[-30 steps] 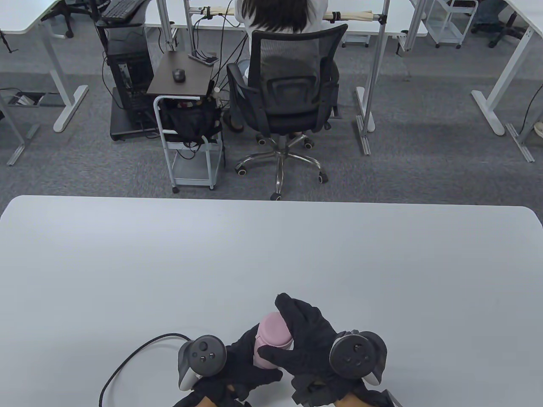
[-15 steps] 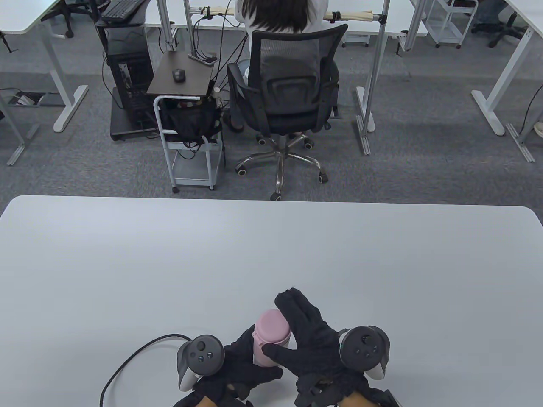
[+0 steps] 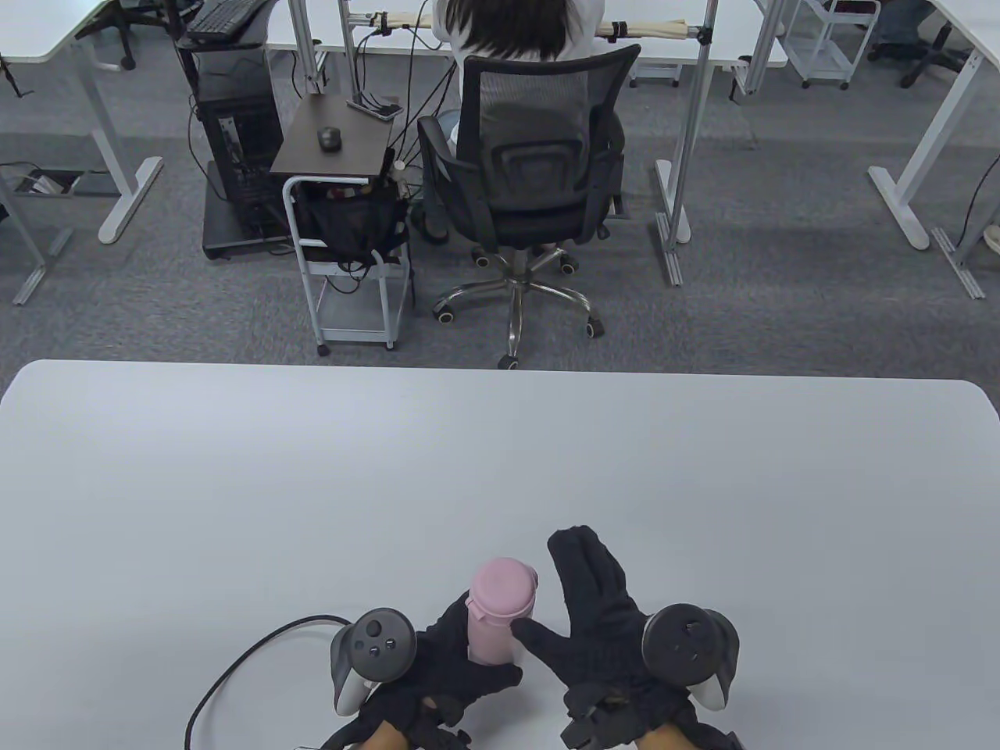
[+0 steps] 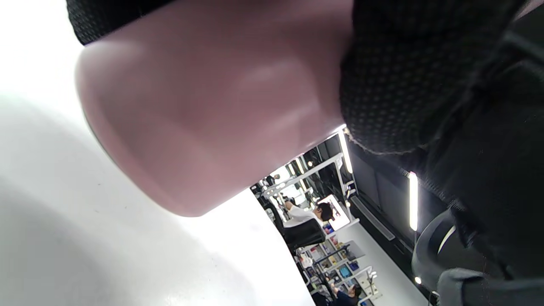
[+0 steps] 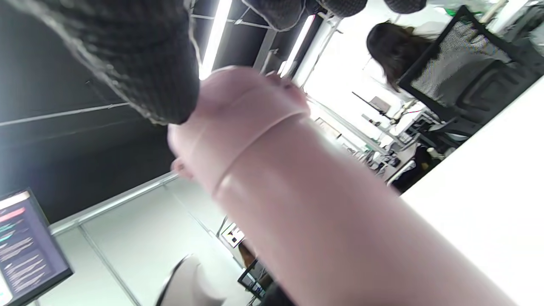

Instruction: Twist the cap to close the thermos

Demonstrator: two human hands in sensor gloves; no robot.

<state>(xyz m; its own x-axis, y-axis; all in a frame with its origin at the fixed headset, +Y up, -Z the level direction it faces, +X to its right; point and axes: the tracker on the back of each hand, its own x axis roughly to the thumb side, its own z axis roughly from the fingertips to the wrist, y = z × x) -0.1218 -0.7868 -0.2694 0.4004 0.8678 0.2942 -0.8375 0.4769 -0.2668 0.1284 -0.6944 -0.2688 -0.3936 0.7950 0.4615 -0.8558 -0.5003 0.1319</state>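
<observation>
In the table view, the right hand [image 3: 601, 617] had come off the cap [image 3: 504, 586]. Half a second before, its fingers had arched over the top of the pink thermos [image 3: 496, 621] with the thumb against the cap's near side; now those fingers lay straight and spread, pointing toward the upper part of the frame just right of the cap, gripping nothing. Only the thumb tip sat at the cap's lower right edge, and whether it touched could not be told. The right wrist view showed a gloved digit against the upper left side of the cap [image 5: 238, 123], with the seam below it running evenly around the body.

The left hand [image 3: 445, 680] had stayed where it was, fingers wrapped round the lower body of the thermos, which stood upright near the bottom centre of the frame on the white table [image 3: 234, 484]. The left wrist view showed that glove pressed round the pink wall [image 4: 204, 106].

The release probably meant one twist stroke had ended: either the hand was resetting for another turn, or the cap was already seated. The even seam hinted at the latter, though tightness could not be judged.

Counted: one thermos, one cap, two gloved hands, two trackers, one to each hand.
</observation>
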